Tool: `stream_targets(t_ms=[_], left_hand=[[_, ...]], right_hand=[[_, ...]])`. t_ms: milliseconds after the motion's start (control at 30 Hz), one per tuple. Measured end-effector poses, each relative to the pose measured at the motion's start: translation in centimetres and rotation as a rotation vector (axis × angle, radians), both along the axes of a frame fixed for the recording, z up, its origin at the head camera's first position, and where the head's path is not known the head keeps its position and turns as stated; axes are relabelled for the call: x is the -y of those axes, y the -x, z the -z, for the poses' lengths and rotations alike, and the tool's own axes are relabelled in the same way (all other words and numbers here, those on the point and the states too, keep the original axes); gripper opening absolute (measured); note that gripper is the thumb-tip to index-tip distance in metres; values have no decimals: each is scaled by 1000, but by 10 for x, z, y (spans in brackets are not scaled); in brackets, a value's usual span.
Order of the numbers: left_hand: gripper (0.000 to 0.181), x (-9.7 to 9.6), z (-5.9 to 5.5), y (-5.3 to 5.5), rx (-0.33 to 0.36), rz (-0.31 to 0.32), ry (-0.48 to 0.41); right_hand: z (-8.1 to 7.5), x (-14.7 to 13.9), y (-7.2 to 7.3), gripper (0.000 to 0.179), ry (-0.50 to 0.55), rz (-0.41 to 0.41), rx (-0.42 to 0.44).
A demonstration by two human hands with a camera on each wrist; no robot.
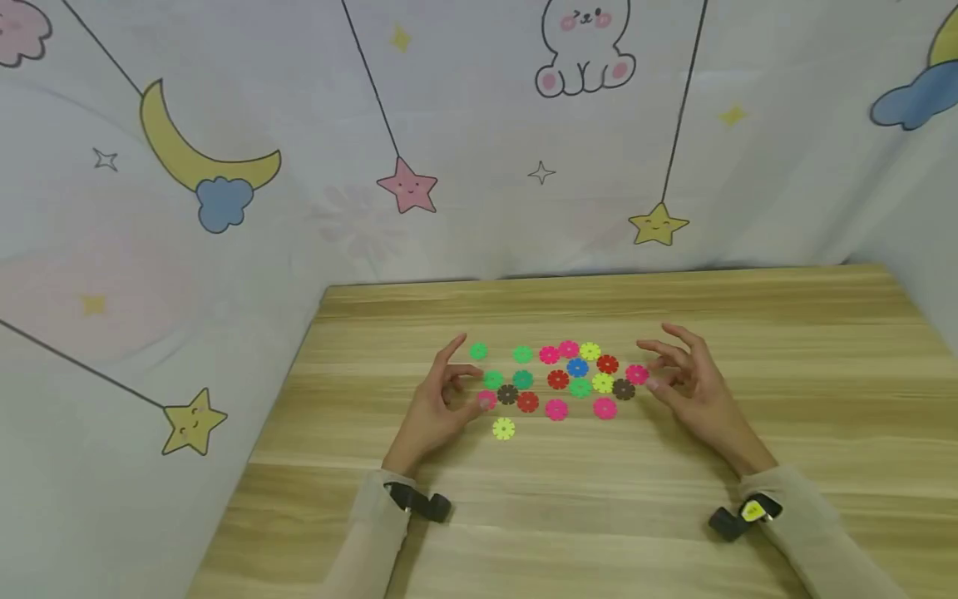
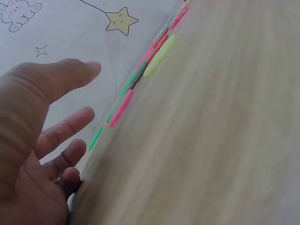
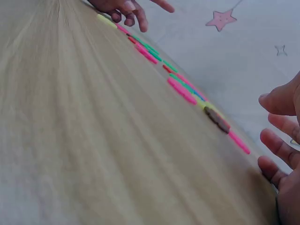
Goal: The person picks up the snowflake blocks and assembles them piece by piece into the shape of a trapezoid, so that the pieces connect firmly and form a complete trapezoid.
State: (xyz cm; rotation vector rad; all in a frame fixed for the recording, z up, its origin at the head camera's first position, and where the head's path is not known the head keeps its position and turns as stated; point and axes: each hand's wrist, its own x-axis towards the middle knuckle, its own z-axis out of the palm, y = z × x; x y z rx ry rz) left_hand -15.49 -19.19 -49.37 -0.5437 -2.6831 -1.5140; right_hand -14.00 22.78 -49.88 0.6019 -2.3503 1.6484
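Note:
Notched plastic snowflake discs in several colours lie flat and spread out on the table, between my two hands in the head view. At the left end of the spread my left hand [image 1: 440, 401] is held with its fingers apart; nothing shows between them in the left wrist view. Its thumb overlaps a pink disc [image 1: 486, 400] in the head view, but appears raised off it. My right hand [image 1: 694, 389] is at the right end, fingers loosely bent and holding nothing. Nearest to it are another pink disc [image 1: 637, 374] and a dark brown disc [image 1: 624, 389].
A yellow disc [image 1: 504, 428] lies at the near side of the spread and a blue disc [image 1: 578, 368] within it. Wood-grain table [image 1: 569, 516] extends around them. Behind it hangs a white cloth [image 1: 479, 108] printed with stars and a moon. Both wrists wear strapped cameras.

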Motion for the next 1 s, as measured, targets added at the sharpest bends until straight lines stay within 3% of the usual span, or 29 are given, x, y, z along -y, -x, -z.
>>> stream_targets(t_ms=[167, 533, 700, 1000], left_hand=[[100, -2, 5, 3, -22, 14, 1], [98, -2, 9, -3, -28, -12, 71], [100, -3, 8, -4, -28, -12, 57], [100, -3, 11, -4, -31, 21, -10]], right_hand=[[3, -1, 2, 75, 33, 49, 0], [8, 8, 4, 71, -175, 156, -53], [9, 11, 3, 72, -258, 177, -70], [9, 12, 3, 70, -281, 175, -27]])
